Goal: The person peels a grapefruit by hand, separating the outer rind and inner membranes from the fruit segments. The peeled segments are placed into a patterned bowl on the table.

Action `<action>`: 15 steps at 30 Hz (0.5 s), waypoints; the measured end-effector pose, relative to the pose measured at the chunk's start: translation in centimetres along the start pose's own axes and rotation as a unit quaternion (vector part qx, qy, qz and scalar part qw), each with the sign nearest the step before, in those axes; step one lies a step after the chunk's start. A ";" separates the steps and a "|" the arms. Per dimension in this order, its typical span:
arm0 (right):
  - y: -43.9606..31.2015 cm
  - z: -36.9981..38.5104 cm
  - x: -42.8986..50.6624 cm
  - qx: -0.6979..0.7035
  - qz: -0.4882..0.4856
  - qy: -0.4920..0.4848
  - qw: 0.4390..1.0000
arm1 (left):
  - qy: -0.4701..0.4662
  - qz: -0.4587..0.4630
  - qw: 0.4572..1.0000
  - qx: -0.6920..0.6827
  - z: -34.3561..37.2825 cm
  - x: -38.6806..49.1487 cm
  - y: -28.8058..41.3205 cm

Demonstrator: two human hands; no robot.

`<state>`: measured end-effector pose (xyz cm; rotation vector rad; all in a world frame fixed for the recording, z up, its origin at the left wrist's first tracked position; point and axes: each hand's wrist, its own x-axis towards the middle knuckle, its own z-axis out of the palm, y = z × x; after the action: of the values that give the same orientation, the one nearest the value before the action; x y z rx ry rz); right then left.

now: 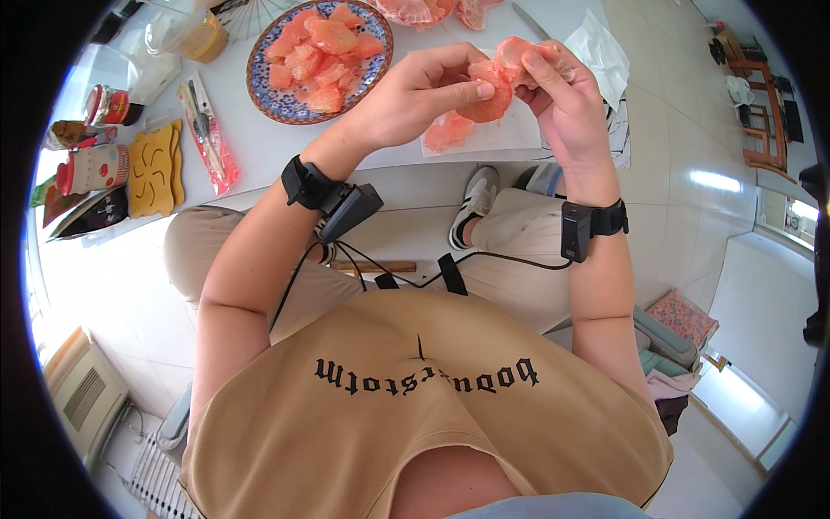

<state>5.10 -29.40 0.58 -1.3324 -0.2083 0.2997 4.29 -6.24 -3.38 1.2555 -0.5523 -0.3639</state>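
A pink citrus segment, likely pomelo (491, 97), is held up between both hands above the table's near edge. My left hand (425, 97) pinches its left side between thumb and fingers. My right hand (570, 107) grips its upper right part, where pale membrane (563, 63) shows, with the thumb on top. Below the hands, a loose piece of pink flesh (449, 132) lies on a white paper sheet (509, 139). Left of the hands stands a blue-patterned plate (259, 81) heaped with peeled pink pieces (324, 55).
Larger citrus pieces (418, 10), a knife (530, 21) and crumpled white paper (600, 58) lie toward the back right. At left are a plastic cup (204, 42), packaged cutlery (207, 136), yellow mats (154, 168) and jars (107, 104). Cables (506, 254) run from both wrist devices.
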 end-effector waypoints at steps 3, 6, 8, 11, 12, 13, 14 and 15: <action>0.1 0.2 0.0 0.018 0.011 -0.007 1.000 | -0.004 -0.001 1.000 -0.005 0.0 0.0 0.0; 0.1 0.2 0.0 0.027 0.019 -0.012 0.999 | -0.005 -0.001 1.000 -0.011 0.0 0.0 0.0; 0.0 0.2 0.1 0.027 0.023 -0.017 0.999 | -0.004 -0.001 1.000 -0.012 0.1 0.0 0.0; -0.1 0.1 0.0 0.024 0.030 -0.021 0.999 | 0.007 -0.006 0.999 0.040 0.0 0.0 0.1; -0.1 0.1 0.1 0.025 0.035 -0.019 0.999 | 0.012 -0.007 0.999 0.041 0.0 0.0 0.1; -0.1 0.2 0.1 0.023 0.043 -0.008 0.999 | 0.019 -0.007 0.999 0.044 0.1 0.0 0.1; -0.1 0.2 0.0 0.025 0.042 -0.001 0.999 | 0.026 -0.006 0.998 0.048 0.1 0.1 0.0; 0.0 0.2 0.0 0.024 0.043 0.015 0.999 | 0.035 -0.003 0.998 0.053 0.2 0.1 -0.1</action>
<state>5.06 -29.23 0.62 -1.3002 -0.1182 0.3540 4.28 -6.44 -3.42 1.3679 -0.5130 -0.2968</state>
